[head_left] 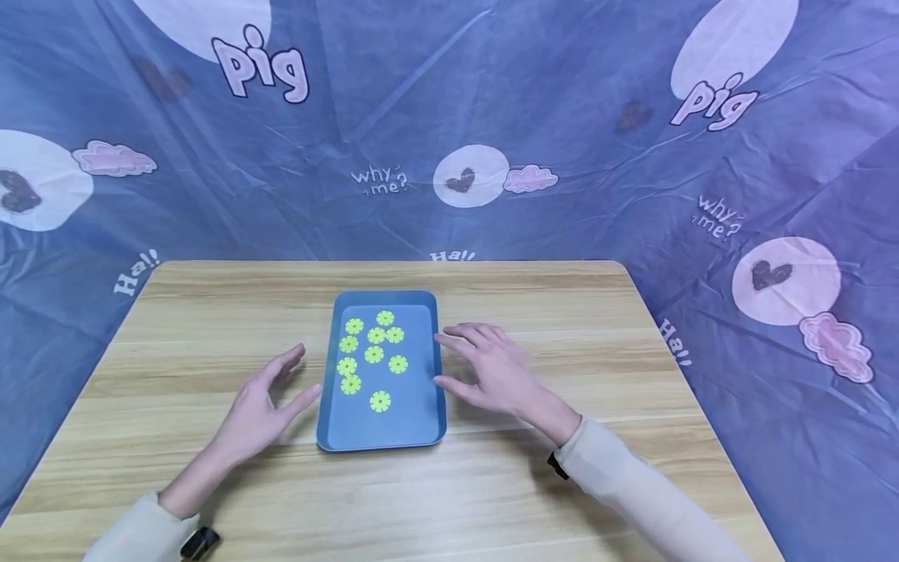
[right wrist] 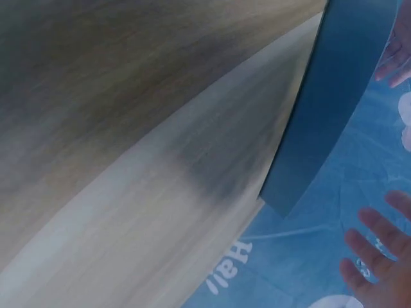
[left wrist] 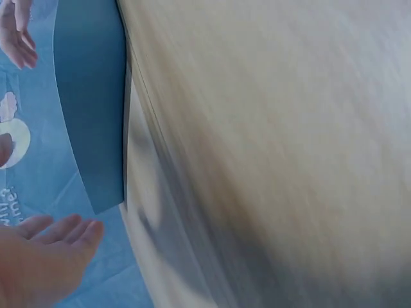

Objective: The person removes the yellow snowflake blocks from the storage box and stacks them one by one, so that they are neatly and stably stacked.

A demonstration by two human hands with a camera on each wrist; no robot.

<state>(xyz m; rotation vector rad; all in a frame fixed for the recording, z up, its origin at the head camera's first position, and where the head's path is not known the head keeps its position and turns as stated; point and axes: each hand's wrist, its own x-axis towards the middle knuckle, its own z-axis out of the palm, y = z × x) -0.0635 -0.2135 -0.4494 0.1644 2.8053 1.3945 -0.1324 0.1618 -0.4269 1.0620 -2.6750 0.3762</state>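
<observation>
A blue rectangular tray (head_left: 414, 425) lies on the wooden table, its long sides running away from me. Inside it are several yellow-green flower-shaped discs (head_left: 380, 401), mostly toward its left and far part. My left hand (head_left: 254, 410) is held off the tray's left side, thumb and fingers spread apart, holding nothing. On the other side my right hand (head_left: 492, 367) has its fingertips close to the tray's right rim, fingers extended and holding nothing. Both wrist views show the tray's outer wall (left wrist: 93, 102) beside the spread fingers (right wrist: 372, 237).
The light wooden table (head_left: 562, 312) has rounded far corners. A blue printed cloth (head_left: 597, 140) with "pig" lettering hangs behind it and along both sides. Dark wrist devices (head_left: 200, 542) show at both pale sleeves.
</observation>
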